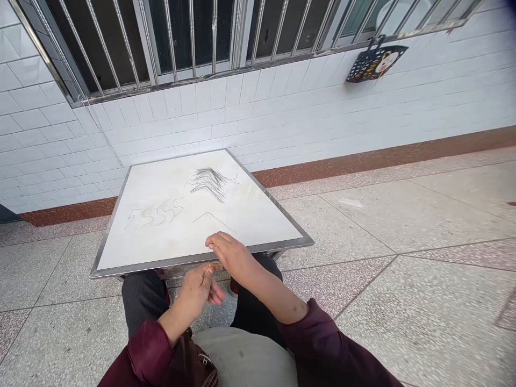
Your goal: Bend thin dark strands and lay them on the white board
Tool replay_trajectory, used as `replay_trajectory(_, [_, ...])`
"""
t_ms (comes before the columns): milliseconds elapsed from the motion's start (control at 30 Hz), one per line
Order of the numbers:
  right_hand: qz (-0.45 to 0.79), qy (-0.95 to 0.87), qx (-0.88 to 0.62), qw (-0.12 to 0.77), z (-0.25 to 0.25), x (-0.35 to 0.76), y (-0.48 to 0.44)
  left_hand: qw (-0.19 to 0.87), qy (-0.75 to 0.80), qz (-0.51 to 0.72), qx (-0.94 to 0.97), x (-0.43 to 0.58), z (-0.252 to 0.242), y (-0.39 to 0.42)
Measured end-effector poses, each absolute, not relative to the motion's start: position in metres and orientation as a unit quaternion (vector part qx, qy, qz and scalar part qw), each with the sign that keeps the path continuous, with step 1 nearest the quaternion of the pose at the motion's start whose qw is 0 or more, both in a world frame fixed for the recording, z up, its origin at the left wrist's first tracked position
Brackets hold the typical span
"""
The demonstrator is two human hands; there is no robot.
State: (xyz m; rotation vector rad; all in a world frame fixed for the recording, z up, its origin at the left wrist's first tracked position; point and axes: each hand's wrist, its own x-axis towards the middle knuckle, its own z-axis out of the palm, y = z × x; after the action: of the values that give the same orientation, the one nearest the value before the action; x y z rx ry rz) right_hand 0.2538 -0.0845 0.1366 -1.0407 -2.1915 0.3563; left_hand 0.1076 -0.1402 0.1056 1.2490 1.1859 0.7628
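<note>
**Strand Held Between Both Hands at the Front Edge of the Table**

The thumb and forefinger of the left hand are pressed together on a thin strand; the remaining fingers are loosely curled. The fingers of the right hand are gathered close together just above the table's front edge, immediately beside the left-hand pinch. The strand rises to these fingers, but its fineness and the overlapping fingers make it impossible to confirm whether the right hand grips it. Below the left-hand pinch, the strand hangs down and fades against the lap.

The hands are at the front edge of a white table with a metal rim. On its surface, ahead of the hands, lie a fan of fine dark strands, a strand pattern resembling a row of 5s, and a single bent strand. The bent strand is nearest the right hand but does not touch it.

Dark trousers, maroon sleeves and a grey cloth occupy the lower view. Beyond the table are a white tiled wall, a barred window, a hanging black basket and a speckled tile floor.
</note>
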Motion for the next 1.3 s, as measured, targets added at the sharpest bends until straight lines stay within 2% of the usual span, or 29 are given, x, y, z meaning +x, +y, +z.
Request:
replay_trajectory(133, [0.116,-0.846,-0.402,0.330,0.140,0.259,-0.081,0.604,0.493,0.328,0.534,0.105,0.105,-0.142])
replay_trajectory(233, [0.114,-0.873,-0.372,0.294,0.143,0.261,-0.081,0.584,0.495,0.383,0.516,0.101,0.110,-0.138])
replay_trajectory(367, [0.170,-0.891,-0.303,0.291,0.145,0.260,-0.084,0.594,0.461,0.458,0.475,0.098,0.116,-0.132])
replay_trajectory(500, [0.201,-0.878,-0.311,0.304,0.145,0.266,-0.084,0.600,0.456,0.476,0.453,0.095,0.117,-0.132])
replay_trajectory(833, [0.183,-0.868,-0.321,0.332,0.140,0.270,-0.082,0.570,0.480,0.450,0.492,0.094,0.127,-0.132])
replay_trajectory(1100, [0.129,-0.792,-0.412,0.433,0.147,0.288,-0.073,0.601,0.465,0.487,0.432,0.080,0.130,-0.131])
replay_trajectory(1300, [0.097,-0.865,-0.296,0.393,0.152,0.273,-0.083,0.624,0.446,0.468,0.439,0.080,0.131,-0.133])
